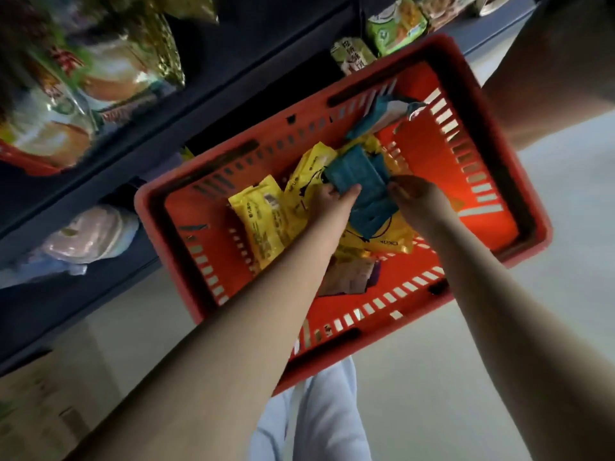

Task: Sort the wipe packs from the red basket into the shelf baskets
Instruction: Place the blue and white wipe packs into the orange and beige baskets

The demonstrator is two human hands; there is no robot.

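Observation:
A red basket [519, 207] lies on the pale floor beside a dark shelf unit. Inside it are several yellow wipe packs [263, 227], a teal pack [361, 184] on top of them, another blue pack [382, 118] against the far wall, and a brownish pack [349, 277] near the front. Both my hands reach into the basket. My left hand [332, 197] grips the teal pack's left edge, thumb on top. My right hand [416, 197] holds the same pack at its right edge, fingers curled over it.
The dark shelf unit [233, 61] runs along the left and top. A shelf basket of shiny food bags [83, 84] sits upper left, a pale pink pack [90, 234] on a lower shelf, green packs [396, 24] at top right. A cardboard box [30, 404] stands lower left.

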